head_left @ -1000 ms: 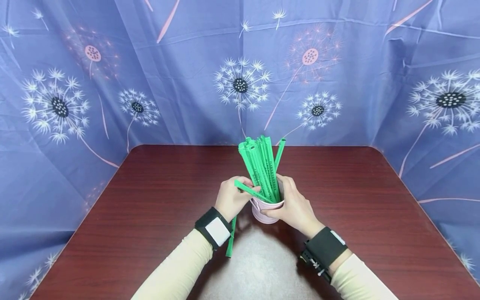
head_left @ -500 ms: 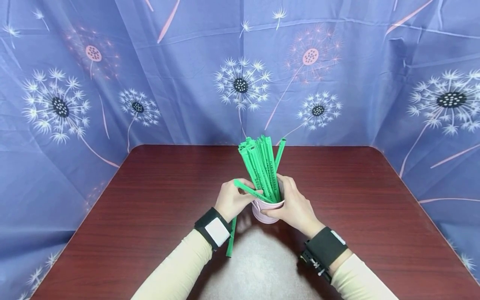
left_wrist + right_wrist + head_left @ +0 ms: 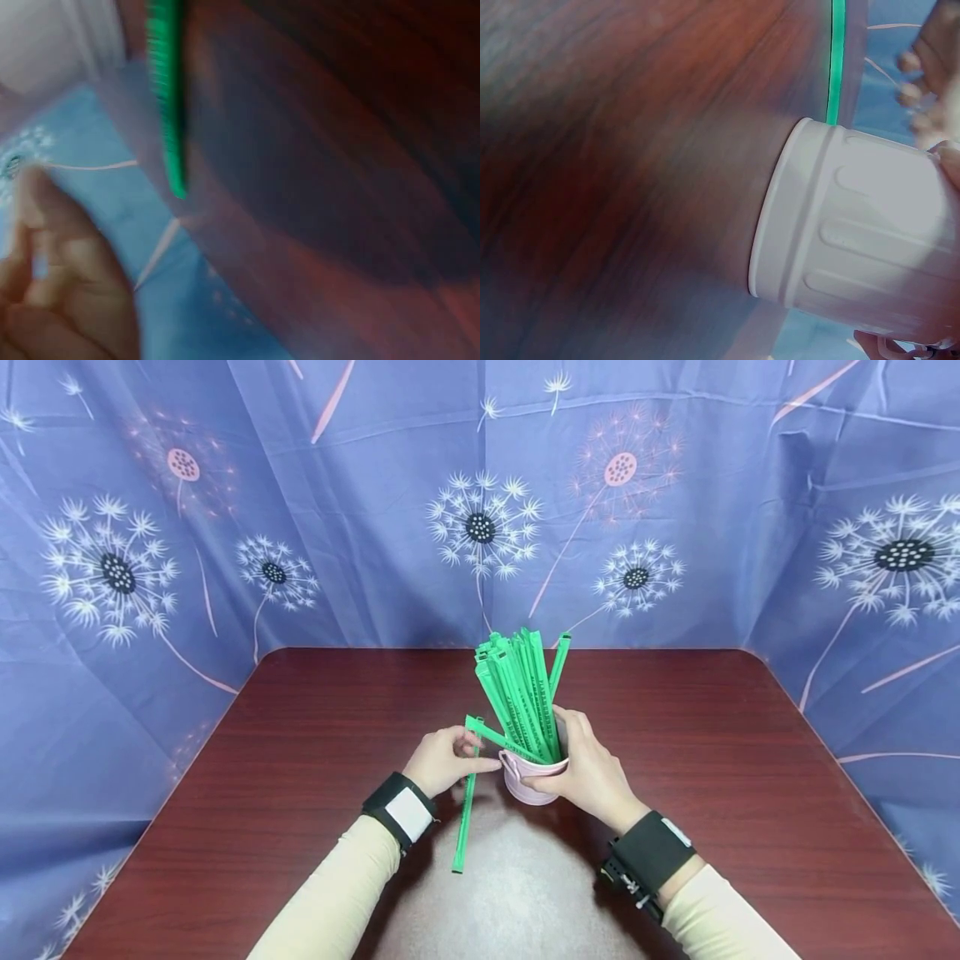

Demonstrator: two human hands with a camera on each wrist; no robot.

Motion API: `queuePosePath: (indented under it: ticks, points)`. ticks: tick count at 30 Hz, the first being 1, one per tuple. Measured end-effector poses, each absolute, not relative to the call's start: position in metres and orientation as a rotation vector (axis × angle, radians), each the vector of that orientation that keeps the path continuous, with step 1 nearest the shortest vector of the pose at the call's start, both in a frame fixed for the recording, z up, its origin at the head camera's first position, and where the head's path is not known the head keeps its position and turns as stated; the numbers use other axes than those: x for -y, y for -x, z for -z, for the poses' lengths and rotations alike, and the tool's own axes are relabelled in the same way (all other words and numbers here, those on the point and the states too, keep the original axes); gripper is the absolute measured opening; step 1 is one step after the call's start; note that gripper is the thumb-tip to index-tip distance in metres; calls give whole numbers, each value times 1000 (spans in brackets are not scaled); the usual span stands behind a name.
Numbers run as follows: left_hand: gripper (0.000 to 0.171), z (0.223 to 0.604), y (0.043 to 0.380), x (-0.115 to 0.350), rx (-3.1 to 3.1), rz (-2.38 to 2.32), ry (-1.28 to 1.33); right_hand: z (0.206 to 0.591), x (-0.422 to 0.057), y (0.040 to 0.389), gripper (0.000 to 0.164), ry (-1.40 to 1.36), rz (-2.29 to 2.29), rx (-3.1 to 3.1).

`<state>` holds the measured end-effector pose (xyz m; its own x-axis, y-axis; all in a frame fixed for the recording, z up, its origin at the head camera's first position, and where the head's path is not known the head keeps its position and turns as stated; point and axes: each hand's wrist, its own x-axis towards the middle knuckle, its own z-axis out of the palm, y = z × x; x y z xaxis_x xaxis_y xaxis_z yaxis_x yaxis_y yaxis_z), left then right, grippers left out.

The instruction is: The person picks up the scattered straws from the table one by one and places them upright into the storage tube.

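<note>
A small pale pink bucket (image 3: pixel 531 789) stands on the table, filled with several long, slim green packets (image 3: pixel 525 693) with dark print. My right hand (image 3: pixel 596 777) grips the bucket around its side, thumb at the front. One green packet leans low over the left rim, its free end beside my left fingers. My left hand (image 3: pixel 446 762) is just left of the bucket, thumb stretched toward the rim, holding nothing that I can see. Another green packet (image 3: pixel 463 827) lies on the table below that hand. The right wrist view shows the ribbed bucket wall (image 3: pixel 877 225) close up.
The dark red wooden table (image 3: pixel 337 710) spreads out on both sides of the bucket. A blue curtain (image 3: pixel 360 527) with dandelion prints hangs behind and along its sides. Glare brightens the table's near middle.
My left hand has let go of the leaning packet and drawn back left from the bucket, uncovering more of the packet on the table. The right hand keeps its grip on the bucket.
</note>
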<state>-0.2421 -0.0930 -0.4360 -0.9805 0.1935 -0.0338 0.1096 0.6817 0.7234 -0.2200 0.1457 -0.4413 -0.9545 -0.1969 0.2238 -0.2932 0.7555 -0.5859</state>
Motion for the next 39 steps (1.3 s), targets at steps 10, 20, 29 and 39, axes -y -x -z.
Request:
queuePosePath:
  ticks: [10,20,29,39]
  points:
    - [42,454,244,100,-2908,-643,-59,441,-144,220,109,-384,-974,2804]
    - [19,455,246,101,-2853,-716,-68,442,-145,219,107,-394,-976,2795]
    - [16,456,243,104,-2805,-939,-24,441,-145,219,109,-387,-970,2791]
    - [26,455,241,99,-2784,-1025,19,443,-145,220,108,-391,-966,2789]
